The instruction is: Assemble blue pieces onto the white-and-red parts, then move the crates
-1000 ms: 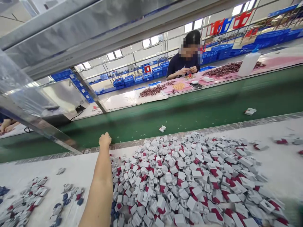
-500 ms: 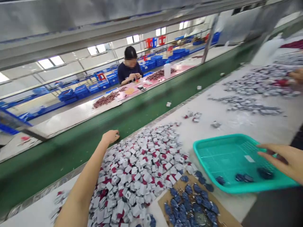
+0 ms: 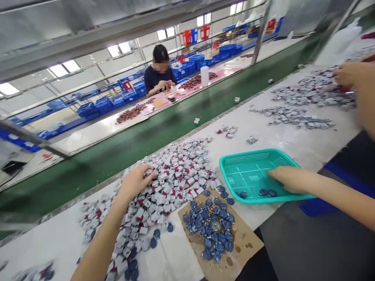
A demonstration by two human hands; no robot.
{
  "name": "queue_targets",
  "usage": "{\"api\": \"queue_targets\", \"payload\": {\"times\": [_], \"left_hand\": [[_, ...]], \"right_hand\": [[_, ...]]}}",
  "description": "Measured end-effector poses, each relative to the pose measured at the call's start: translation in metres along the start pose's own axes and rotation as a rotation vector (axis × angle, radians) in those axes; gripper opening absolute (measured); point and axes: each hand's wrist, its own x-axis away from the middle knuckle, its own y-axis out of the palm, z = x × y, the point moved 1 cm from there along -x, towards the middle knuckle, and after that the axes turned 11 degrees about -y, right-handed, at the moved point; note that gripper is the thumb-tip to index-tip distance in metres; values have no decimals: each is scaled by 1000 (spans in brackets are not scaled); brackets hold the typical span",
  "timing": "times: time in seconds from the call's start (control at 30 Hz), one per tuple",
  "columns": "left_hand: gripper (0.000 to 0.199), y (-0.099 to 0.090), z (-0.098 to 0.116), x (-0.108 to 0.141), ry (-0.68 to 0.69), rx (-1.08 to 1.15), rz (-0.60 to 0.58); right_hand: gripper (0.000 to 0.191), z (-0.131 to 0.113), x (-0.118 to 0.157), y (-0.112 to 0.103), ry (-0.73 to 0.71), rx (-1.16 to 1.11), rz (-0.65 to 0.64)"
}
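Observation:
My left hand [image 3: 137, 181] rests at the far-left side of a heap of small white-and-dark-red blocks [image 3: 175, 175], its thumb and fingers apart over the pieces. My right hand [image 3: 288, 178] reaches down into a green plastic basket [image 3: 249, 199], with its fingers curled low at the near right side. What lies under those fingers is hidden. Dark blue pieces [image 3: 267, 192] lie on the basket floor to the left of that hand. Between the heap and the basket, a brown cardboard sheet [image 3: 249, 249] carries many blue pieces [image 3: 211, 222] around a round greenish disc [image 3: 215, 226].
A green conveyor belt [image 3: 117, 152] runs diagonally behind the heap, with a few blocks on it. At the right, a co-worker's hands [image 3: 348, 76] are over another pile of grey blocks [image 3: 299, 113]. Across the belt sits another person [image 3: 160, 74] near a white bottle [image 3: 204, 75].
My left hand has come back from the belt edge onto the heap. My right hand has dropped into the basket, its fingers curling. The view has shifted, showing more of the cardboard.

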Motion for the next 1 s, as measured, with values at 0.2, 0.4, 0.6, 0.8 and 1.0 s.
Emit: {"api": "queue_targets", "payload": {"times": [0.2,0.4,0.6,0.8,1.0], "left_hand": [[41,-2,4,36,-55,288,146],[44,22,25,112,-198,1175,48],[51,63,59,162,-373,1755,-91],[52,89,65,200,-537,2031,-227],[57,106,59,229,-587,2056,-410]], "right_hand": [[32,-2,-20,-13,-146,-40,-373],[37,-67,-13,-18,116,-233,-515],[56,-170,16,13,76,-487,-734],[62,-192,45,45,65,-673,-663],[48,-170,60,51,-365,-205,-542]]}}
